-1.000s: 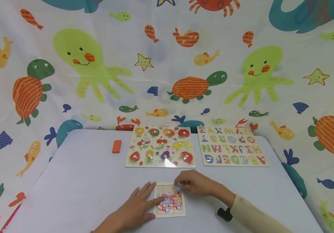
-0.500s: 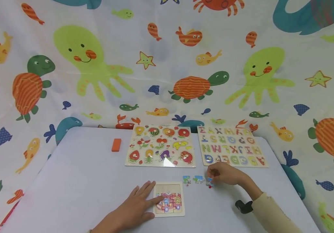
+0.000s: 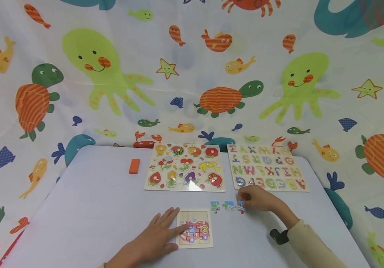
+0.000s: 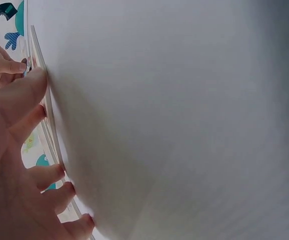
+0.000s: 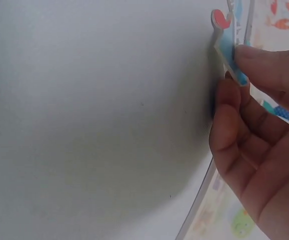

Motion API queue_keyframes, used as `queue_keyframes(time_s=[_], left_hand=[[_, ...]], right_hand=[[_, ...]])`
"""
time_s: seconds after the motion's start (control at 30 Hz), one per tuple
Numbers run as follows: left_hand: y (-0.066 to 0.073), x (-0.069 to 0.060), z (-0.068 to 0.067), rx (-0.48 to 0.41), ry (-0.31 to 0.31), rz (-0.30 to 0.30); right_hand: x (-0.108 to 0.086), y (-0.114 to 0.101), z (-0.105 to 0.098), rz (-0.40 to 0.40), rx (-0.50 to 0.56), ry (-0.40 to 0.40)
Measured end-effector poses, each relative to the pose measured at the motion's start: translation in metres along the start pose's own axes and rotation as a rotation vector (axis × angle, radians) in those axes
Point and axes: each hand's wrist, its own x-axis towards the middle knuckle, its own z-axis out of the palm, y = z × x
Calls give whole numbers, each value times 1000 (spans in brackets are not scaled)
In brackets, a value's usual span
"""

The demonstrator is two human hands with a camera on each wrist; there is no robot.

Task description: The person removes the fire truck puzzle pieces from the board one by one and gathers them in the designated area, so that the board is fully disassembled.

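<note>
A small square jigsaw in a wooden frame (image 3: 195, 246) lies near the table's front. My left hand (image 3: 153, 238) rests flat on its left side, fingers spread, the index finger on the pink pieces. The upper part of the frame shows bare wood. Behind it to the right, two blue-green pieces, one at the left (image 3: 215, 206) and one beside it (image 3: 228, 206), lie in a row. At the row's right end my right hand (image 3: 257, 198) pinches a third blue piece (image 5: 228, 47) with a red spot between thumb and fingers, low at the table.
At the back stand a fruit puzzle board (image 3: 186, 167) and, right of it, a letter board (image 3: 267, 168). An orange block (image 3: 134, 166) lies left of the fruit board. A cloth printed with sea animals hangs behind the table.
My right hand has moved right from the small frame with blue pieces, and these now lie in a row behind it. The left hand has stayed on the frame.
</note>
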Motion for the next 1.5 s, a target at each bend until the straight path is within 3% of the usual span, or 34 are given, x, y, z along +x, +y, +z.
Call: queue_keyframes(time_s=[0.53, 0.7, 0.87, 1.03, 1.23, 1.4, 1.5], left_hand=[[0, 0, 3, 6, 13, -3], [0, 0, 3, -3, 8, -8], [1, 0, 2, -10, -1, -15], [0, 0, 1, 8, 0, -11], [-2, -1, 2, 23, 2, 0], [-1, 0, 1, 17, 1, 14], [0, -1, 0, 36, 4, 16]], right_hand=[[-1, -8, 16, 100, -113, 85], [-1, -13, 22, 100, -166, 123], [5, -37, 34, -37, -192, 127], [20, -73, 56, -168, -237, 25], [42, -110, 86, -317, -390, -78], [50, -123, 100, -375, -474, -64], [53, -128, 104, -381, -468, -55]])
